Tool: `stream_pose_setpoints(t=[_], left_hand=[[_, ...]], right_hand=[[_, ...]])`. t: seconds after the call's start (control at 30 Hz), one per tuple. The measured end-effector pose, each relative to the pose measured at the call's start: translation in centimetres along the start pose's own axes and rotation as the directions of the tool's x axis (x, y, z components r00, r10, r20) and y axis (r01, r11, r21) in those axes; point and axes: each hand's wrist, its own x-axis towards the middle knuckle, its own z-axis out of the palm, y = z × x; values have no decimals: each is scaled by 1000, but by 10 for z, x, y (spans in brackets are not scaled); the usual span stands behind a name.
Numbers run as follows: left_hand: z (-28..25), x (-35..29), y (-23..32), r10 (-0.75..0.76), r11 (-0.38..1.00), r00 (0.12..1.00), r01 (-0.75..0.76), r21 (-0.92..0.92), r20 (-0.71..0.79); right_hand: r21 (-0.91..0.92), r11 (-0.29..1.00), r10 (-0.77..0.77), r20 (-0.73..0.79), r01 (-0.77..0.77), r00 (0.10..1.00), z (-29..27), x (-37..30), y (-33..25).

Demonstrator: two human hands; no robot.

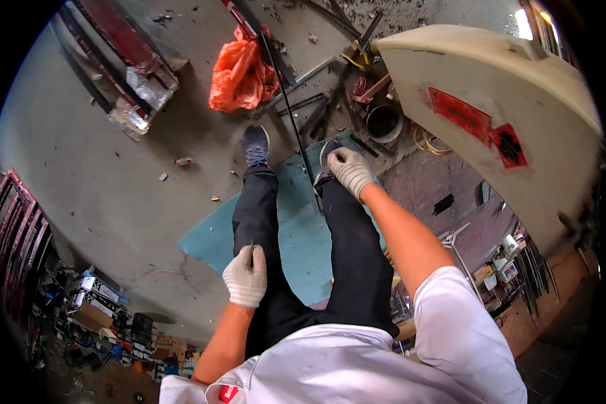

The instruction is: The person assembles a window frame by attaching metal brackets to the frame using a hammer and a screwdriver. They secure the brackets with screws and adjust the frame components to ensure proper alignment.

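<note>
My left hand (pixel 245 277), in a pale striped knit glove, is closed in front of my left thigh. Its thumb and fingers press together, with a tiny dark sliver at the tips that I cannot name. Farther forward, above my right shoe (pixel 326 156), my right hand (pixel 351 172) wears a matching glove. Those fingers are pinched too, and whatever is in them is hidden or too small to make out. A long thin black strip (pixel 289 108) runs between my legs, close to the right hand but seemingly apart from it.
Under my feet lies a blue-green sheet (pixel 212 225). An orange plastic bag (pixel 238 75) is ahead, near a dark bucket (pixel 384 124) and scattered metal bars. A large cream panel (pixel 464 74) with red patches stands at right. Dark red curved frames (pixel 20 236) and boxes (pixel 94 299) sit at left.
</note>
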Motion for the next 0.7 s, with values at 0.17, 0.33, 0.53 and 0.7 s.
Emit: stream_pose_setpoints(t=[0.17, 0.33, 0.53, 0.7], left_hand=[[29, 15, 3, 102, 993, 992, -106, -54, -75], [31, 25, 11, 131, 988, 991, -132, 82, 19], [43, 23, 14, 90, 956, 992, -60, 287, -91], [43, 31, 14, 129, 941, 985, -84, 329, -117]], right_hand=[[-137, 989, 38, -97, -51, 995, 35, 139, 95], [-247, 950, 151, -171, -191, 974, 33, 252, 155], [-310, 911, 160, -342, -272, 926, 41, 312, 155], [-476, 829, 76, -422, -292, 903, 44, 317, 152]])
